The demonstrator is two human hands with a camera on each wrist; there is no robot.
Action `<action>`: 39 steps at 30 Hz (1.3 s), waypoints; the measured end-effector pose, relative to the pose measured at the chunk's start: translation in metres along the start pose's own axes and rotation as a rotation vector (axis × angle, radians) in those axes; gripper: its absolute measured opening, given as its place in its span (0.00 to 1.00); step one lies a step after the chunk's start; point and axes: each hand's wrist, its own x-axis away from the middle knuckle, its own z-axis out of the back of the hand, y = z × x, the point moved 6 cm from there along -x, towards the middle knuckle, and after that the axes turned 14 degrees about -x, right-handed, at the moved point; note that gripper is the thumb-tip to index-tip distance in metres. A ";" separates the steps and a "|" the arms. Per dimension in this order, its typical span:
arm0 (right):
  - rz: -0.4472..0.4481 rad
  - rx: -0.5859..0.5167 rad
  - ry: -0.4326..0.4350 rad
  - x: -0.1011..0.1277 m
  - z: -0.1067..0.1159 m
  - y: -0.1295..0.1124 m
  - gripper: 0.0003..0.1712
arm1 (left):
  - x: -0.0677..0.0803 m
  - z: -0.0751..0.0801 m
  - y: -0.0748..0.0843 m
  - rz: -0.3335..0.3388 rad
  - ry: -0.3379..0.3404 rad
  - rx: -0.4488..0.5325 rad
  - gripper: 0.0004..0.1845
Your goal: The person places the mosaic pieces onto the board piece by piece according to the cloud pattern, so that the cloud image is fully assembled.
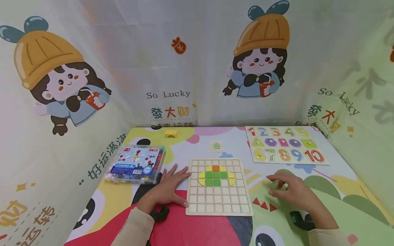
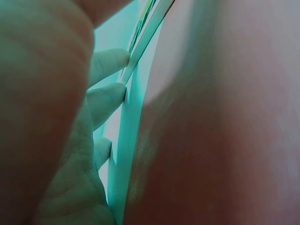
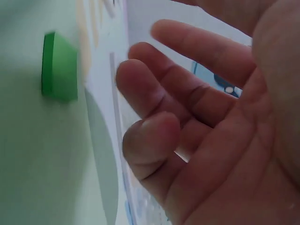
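Grid board steadied at its left edge while a loose green tile is reached for.

The left hand (image 1: 167, 190) is laid flat, fingers (image 2: 107, 63) straight and spread, against the grid board (image 1: 219, 187) in the middle of the table (image 1: 338, 191); that pressure is best kept even so the board stays put. The right hand (image 1: 292, 192) hovers right of the board, fingers (image 3: 154, 89) loosely apart and holding nothing, beside a green tile (image 3: 58, 66). The tile seems hidden under the hand in the head view; its shape cannot be made out.
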 end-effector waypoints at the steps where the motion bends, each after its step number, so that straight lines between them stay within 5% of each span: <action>1: -0.018 -0.001 -0.011 0.000 0.001 0.002 0.27 | 0.000 0.000 0.000 -0.003 0.000 0.002 0.60; 14: -0.190 -0.034 -0.127 0.007 0.002 0.027 0.34 | 0.000 0.000 0.002 -0.002 -0.004 0.002 0.60; 39: -0.124 -0.106 -0.166 0.008 -0.002 0.034 0.26 | 0.001 0.004 0.004 0.004 -0.007 0.009 0.59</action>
